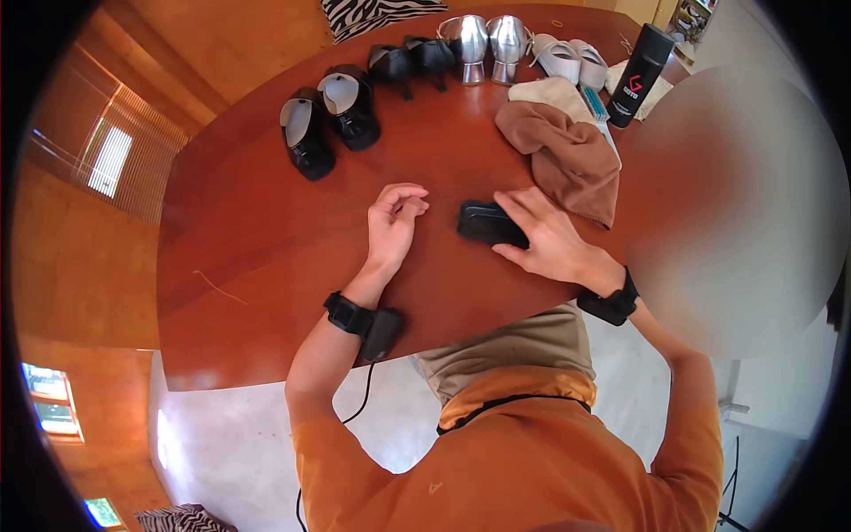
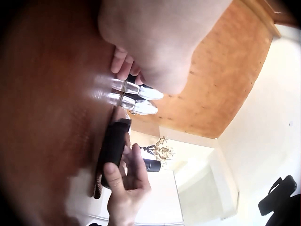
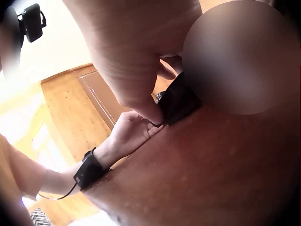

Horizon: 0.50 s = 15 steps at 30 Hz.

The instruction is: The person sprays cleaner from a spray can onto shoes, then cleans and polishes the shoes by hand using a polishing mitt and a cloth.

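A black oblong object [image 1: 486, 222] lies on the reddish-brown table [image 1: 266, 266], in the right hand [image 1: 558, 239]; fingers lie over its far side and the thumb along its near side. The left wrist view shows that black object [image 2: 113, 148] between the thumb and fingers of the right hand [image 2: 127, 197]. In the right wrist view the black object [image 3: 179, 101] is partly behind the right hand [image 3: 136, 56]. To its left, the left hand [image 1: 392, 226] rests on its side at the table, fingers loosely bent, holding nothing.
Black shoes [image 1: 355, 111], black heels [image 1: 390, 62], silver heels [image 1: 473, 44] and white shoes [image 1: 558, 60] line the table's far edge. A brown cloth [image 1: 576, 160], a teal-bristled brush [image 1: 594, 104] and a black spray can [image 1: 640, 75] stand or lie at the right. A blurred patch covers the right side.
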Each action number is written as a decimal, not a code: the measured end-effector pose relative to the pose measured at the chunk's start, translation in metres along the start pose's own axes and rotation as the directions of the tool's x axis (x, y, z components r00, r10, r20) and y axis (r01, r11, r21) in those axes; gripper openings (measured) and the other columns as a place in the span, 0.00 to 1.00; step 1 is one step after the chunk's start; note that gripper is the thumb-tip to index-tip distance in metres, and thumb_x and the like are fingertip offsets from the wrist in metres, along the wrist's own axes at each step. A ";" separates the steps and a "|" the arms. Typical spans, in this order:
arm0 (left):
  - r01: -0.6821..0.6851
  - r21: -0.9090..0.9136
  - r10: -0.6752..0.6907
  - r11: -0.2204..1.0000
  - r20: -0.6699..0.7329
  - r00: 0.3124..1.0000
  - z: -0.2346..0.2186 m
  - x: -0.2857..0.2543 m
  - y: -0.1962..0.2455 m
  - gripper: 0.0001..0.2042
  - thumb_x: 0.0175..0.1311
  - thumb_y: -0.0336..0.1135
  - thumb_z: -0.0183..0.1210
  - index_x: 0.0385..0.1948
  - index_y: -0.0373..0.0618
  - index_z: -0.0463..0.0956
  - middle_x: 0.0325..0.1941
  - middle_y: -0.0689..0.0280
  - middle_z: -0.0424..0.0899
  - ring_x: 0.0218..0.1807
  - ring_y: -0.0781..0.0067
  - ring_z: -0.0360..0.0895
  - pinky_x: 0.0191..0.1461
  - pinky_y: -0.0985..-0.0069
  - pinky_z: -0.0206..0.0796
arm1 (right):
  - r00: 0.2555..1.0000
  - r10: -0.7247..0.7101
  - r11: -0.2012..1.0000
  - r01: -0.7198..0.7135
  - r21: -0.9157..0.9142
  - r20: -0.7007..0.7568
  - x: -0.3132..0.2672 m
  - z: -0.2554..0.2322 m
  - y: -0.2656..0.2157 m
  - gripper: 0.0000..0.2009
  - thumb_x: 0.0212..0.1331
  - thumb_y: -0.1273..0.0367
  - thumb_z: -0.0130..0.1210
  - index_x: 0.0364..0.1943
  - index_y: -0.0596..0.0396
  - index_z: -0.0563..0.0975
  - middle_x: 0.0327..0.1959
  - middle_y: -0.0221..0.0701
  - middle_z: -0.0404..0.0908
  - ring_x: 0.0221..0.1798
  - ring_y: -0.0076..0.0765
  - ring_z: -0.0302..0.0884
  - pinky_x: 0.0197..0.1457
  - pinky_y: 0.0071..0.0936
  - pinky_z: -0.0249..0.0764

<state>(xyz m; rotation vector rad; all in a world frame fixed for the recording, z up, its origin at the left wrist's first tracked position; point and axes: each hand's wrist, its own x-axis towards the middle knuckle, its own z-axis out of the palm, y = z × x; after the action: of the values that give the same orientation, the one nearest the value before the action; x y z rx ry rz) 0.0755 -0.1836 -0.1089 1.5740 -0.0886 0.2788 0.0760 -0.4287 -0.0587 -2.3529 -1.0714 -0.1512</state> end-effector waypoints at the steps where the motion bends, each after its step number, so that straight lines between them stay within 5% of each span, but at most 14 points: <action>1: 0.004 -0.004 -0.004 1.000 -0.004 1.000 -0.001 0.000 0.001 0.06 0.60 0.22 0.48 0.32 0.37 0.76 0.40 0.65 0.74 0.36 0.75 0.76 0.43 0.78 0.69 | 1.000 0.024 0.999 -0.025 -0.044 -0.020 0.000 -0.003 -0.001 0.32 0.44 0.66 0.61 0.55 0.64 0.63 0.47 0.43 0.67 0.51 0.48 0.64 0.49 0.37 0.69; 6: 0.041 0.025 -0.042 0.999 0.005 0.999 -0.001 -0.001 0.001 0.08 0.59 0.21 0.48 0.37 0.38 0.75 0.41 0.65 0.74 0.37 0.76 0.75 0.44 0.79 0.68 | 0.987 0.105 0.991 -0.114 -0.071 -0.125 0.026 -0.003 0.004 0.33 0.45 0.61 0.62 0.55 0.62 0.64 0.47 0.38 0.68 0.51 0.45 0.65 0.47 0.36 0.70; 15: 0.009 0.019 -0.007 1.000 -0.063 0.998 0.003 -0.002 -0.002 0.15 0.56 0.17 0.48 0.46 0.38 0.69 0.39 0.65 0.75 0.42 0.78 0.72 0.47 0.80 0.67 | 0.997 0.073 0.997 -0.073 0.010 -0.011 0.051 0.020 0.007 0.35 0.46 0.60 0.62 0.58 0.61 0.61 0.52 0.40 0.65 0.55 0.47 0.62 0.51 0.37 0.69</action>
<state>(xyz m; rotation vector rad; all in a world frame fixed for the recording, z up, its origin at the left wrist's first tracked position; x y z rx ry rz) 0.0749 -0.1865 -0.1117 1.5828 -0.0305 0.3237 0.1132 -0.3881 -0.0626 -2.3758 -0.9773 -0.1324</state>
